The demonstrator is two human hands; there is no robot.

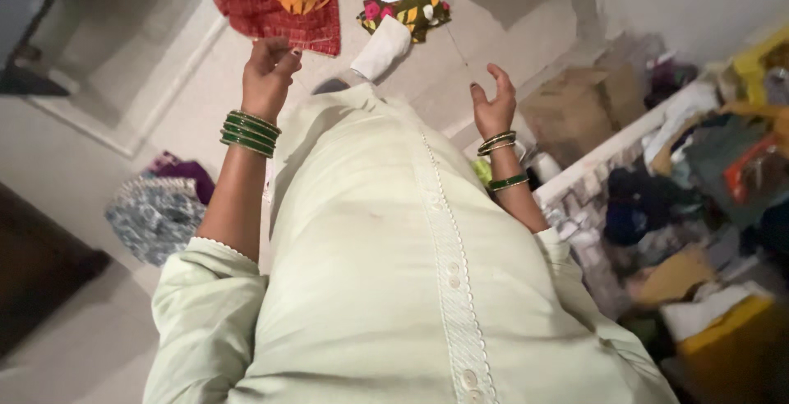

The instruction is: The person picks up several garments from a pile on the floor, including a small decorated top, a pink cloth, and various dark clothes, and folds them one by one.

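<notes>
Both hands are raised and hold nothing: the left hand (267, 75) has its fingers curled, just below the red checked cloth (283, 11) on the floor. Right hand (493, 100) hangs open beside the pale green garment (370, 248), near a cluttered shelf (657, 174)

Blue patterned cloth (154, 217), cluttered white shelf (612, 147).

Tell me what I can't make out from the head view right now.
- Left hand: fingertips bunched; a grip on the red cloth can't be told.
- Red cloth: cut off by the top edge.
- Floor straight below: hidden by the pale green tunic.
- Shelf contents: blurred, kinds unclear.
- Right hand: open, holding nothing; palm partly turned away.
</notes>
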